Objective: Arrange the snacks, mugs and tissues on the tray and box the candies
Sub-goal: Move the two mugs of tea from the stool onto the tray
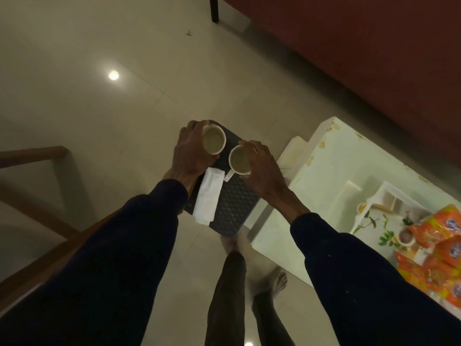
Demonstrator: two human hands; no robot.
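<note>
Flanking tray [234, 203], white table [331, 168], wooden frame [37, 154]

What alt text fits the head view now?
The left hand grips the left mug and the right hand the right mug, both on a dark tray with a folded tissue. Orange snack packets lie on the white table.

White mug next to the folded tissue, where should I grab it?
Probably by its small white handle, coming from the near side. The handle of the white ceramic mug sticks out toward the person, free beside the white folded tissue, while the right hand grips the mug's right side.
</note>
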